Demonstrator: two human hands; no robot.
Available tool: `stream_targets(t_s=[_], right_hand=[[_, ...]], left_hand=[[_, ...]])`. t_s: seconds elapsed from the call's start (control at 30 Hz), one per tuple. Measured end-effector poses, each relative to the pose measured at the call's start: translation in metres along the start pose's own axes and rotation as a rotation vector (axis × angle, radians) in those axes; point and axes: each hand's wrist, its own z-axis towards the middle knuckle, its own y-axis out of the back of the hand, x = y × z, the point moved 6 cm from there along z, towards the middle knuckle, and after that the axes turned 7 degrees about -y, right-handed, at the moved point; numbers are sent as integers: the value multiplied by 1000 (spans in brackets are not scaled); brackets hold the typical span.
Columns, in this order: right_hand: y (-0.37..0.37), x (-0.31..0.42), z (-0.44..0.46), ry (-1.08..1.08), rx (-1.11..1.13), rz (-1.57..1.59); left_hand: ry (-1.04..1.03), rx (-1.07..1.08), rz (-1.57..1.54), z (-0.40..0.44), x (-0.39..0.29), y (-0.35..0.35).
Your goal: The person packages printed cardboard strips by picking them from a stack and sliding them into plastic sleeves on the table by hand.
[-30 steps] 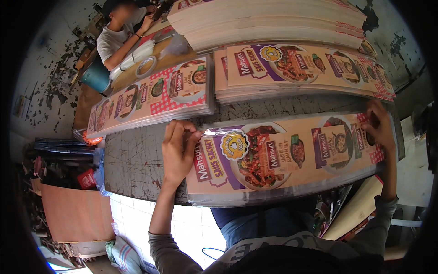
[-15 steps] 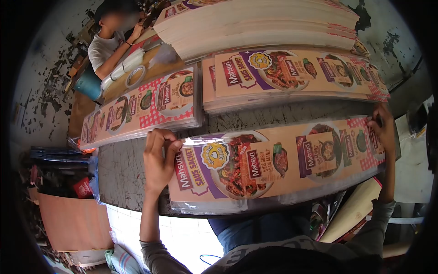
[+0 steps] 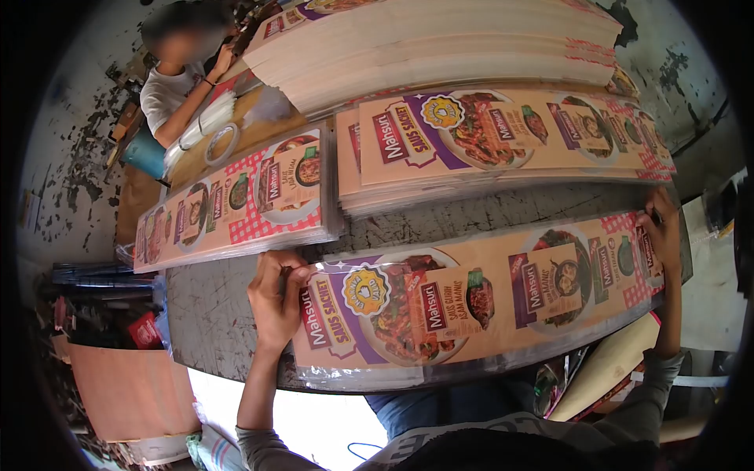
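A long printed banner (image 3: 491, 318) with sauce sachets and food plates on it lies in front of me, inside a clear plastic sleeve that reaches past its lower edge. My left hand (image 3: 275, 302) pinches the banner's upper left corner between thumb and fingers. At the other end, my right hand (image 3: 664, 239) has its fingers closed on the upper right corner. Beyond the banner sits a pile of similar sleeved banners (image 3: 503, 137). Another sleeved pile (image 3: 236, 196) lies to the left, just past my left hand.
A tall stack of paper sheets (image 3: 440, 59) rises at the back of the worn dark table (image 3: 216, 314). A tape roll (image 3: 222, 144) and a bundle of clear plastic (image 3: 200, 129) lie at the far left, near another person (image 3: 177, 94). A brown carton (image 3: 137, 392) stands below left.
The view has shifted slightly, so the table and piles sit a little lower and further left. Both hands keep hold of the banner's corners. The other person's head has turned.
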Motion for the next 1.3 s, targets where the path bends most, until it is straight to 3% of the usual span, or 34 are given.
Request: stream_targets(t_s=[0.53, 0.7, 0.8, 0.93, 1.3], right_hand=[[1, 1, 0, 32, -54, -79], [3, 7, -1, 19, -58, -95], [3, 6, 0, 22, -42, -115], [5, 18, 0, 102, -116, -124], [5, 12, 0, 59, -65, -107]], left_hand=[[6, 43, 126, -1, 4, 2], [136, 66, -53, -1, 2, -1], [20, 134, 42, 0, -7, -3], [21, 187, -1, -4, 2, -7], [-34, 89, 25, -1, -8, -1]])
